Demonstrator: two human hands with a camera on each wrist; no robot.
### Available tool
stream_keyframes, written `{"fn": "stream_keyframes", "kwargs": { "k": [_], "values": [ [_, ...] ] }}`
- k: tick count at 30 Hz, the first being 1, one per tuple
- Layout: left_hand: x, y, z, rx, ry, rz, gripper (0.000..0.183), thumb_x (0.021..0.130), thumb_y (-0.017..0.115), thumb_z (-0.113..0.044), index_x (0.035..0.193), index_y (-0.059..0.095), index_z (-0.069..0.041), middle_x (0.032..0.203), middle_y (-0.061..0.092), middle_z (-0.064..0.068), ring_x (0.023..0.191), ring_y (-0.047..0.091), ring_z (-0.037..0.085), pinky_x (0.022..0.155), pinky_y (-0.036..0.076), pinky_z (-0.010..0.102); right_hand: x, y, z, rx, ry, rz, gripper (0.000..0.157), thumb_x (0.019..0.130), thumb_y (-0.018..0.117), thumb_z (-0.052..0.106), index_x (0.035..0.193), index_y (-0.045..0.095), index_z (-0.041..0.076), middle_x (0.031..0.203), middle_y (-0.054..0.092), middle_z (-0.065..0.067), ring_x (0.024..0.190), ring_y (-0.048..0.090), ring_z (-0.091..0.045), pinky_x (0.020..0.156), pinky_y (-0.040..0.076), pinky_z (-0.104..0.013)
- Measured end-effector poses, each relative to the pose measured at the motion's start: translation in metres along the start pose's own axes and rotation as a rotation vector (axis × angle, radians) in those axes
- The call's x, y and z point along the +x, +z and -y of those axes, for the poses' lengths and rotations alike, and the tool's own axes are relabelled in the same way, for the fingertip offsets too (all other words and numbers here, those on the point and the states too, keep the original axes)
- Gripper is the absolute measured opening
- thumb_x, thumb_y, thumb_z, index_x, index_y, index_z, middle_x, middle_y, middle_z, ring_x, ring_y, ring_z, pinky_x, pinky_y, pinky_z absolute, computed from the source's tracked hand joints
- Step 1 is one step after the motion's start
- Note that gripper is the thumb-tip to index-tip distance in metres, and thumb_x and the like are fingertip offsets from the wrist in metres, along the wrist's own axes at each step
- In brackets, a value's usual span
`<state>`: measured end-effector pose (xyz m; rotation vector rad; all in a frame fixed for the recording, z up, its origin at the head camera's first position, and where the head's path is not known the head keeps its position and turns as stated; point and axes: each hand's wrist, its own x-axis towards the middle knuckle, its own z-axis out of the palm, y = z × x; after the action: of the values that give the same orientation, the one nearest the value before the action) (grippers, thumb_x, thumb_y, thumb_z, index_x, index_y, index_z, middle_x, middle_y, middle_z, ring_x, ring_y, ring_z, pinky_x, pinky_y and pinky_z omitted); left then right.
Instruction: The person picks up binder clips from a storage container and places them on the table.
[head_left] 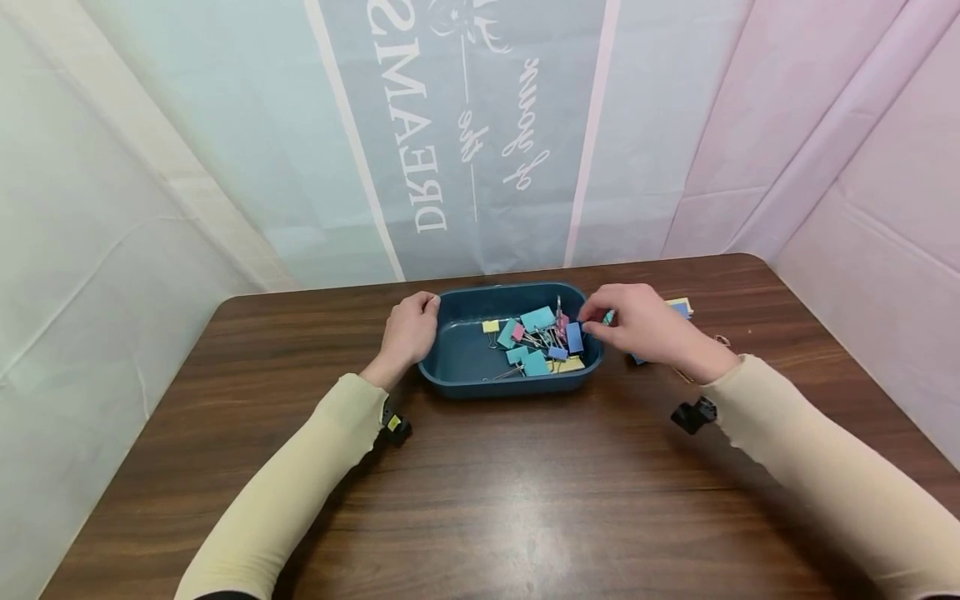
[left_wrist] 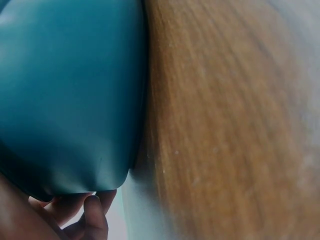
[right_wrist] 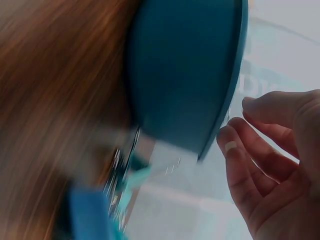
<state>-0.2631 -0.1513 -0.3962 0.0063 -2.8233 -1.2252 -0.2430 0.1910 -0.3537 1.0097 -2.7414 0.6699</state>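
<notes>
A dark blue plastic tray (head_left: pixel 465 385) holds several binder clips in teal, pink, yellow and blue, heaped toward its right half. My left hand (head_left: pixel 411 329) grips the tray's left end at the rim; in the left wrist view its fingers (left_wrist: pixel 95 215) curl at the wall's edge. Over the right rim is my right hand (head_left: pixel 637 321), fingers bent, fingertips right beside a blue binder clip (head_left: pixel 574 337) in the tray. In the right wrist view, thumb and fingers (right_wrist: pixel 237 165) stand apart, with a small metal glint near the fingertips.
More clips lie on the table right of the tray, partly hidden behind my right hand, including a blue clip (head_left: pixel 681 309). A rubber-band-like loop (head_left: pixel 722 340) lies near my right wrist. A printed curtain (head_left: pixel 480 167) hangs behind the wooden table (head_left: pixel 510 500).
</notes>
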Motion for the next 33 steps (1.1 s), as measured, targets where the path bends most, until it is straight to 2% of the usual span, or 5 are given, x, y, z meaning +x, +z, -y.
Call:
{"fn": "stream_keyframes", "kwargs": {
  "k": [13,20,25,29,33],
  "values": [
    [-0.001,-0.001,-0.002,0.007,0.002,0.011,0.040,0.109,0.038,-0.031,0.131,0.060,-0.007,0.100,0.060,0.010,0.088,0.055,0.029,0.078,0.046,0.042,0.057,0.043,0.055,0.037,-0.006,0.225,0.028,0.094,0.070,0.018,0.120,0.070,0.007,0.114,0.065,-0.008,0.089,0.062,-0.019,0.080,0.052,-0.037],
    [-0.001,0.000,0.000,0.018,0.010,0.014,0.039,0.109,0.038,-0.031,0.130,0.060,-0.007,0.104,0.060,0.010,0.091,0.055,0.029,0.081,0.046,0.043,0.085,0.067,0.069,-0.056,0.051,0.383,0.045,0.095,0.069,0.022,0.136,0.060,0.006,0.134,0.058,-0.010,0.121,0.056,-0.024,0.100,0.046,-0.041],
    [-0.001,0.000,0.001,0.014,0.017,0.012,0.039,0.109,0.038,-0.031,0.130,0.060,-0.006,0.101,0.060,0.011,0.089,0.055,0.029,0.080,0.046,0.042,0.095,0.078,0.070,-0.156,0.081,0.455,0.053,0.095,0.070,0.024,0.142,0.054,0.006,0.141,0.053,-0.012,0.128,0.051,-0.027,0.103,0.044,-0.042],
    [0.000,0.001,0.001,0.008,0.021,0.012,0.039,0.109,0.038,-0.031,0.129,0.060,-0.006,0.100,0.060,0.010,0.088,0.055,0.029,0.078,0.046,0.042,0.096,0.079,0.070,-0.204,0.081,0.477,0.052,0.094,0.071,0.022,0.141,0.055,0.006,0.138,0.056,-0.013,0.125,0.053,-0.027,0.103,0.044,-0.042],
    [0.001,0.001,0.000,0.003,0.023,0.009,0.039,0.109,0.038,-0.030,0.128,0.061,-0.006,0.101,0.060,0.010,0.089,0.055,0.028,0.079,0.046,0.042,0.095,0.083,0.070,-0.222,0.014,0.445,0.044,0.091,0.075,0.020,0.132,0.064,0.009,0.125,0.063,-0.010,0.111,0.060,-0.024,0.098,0.048,-0.041]
  ]
}}
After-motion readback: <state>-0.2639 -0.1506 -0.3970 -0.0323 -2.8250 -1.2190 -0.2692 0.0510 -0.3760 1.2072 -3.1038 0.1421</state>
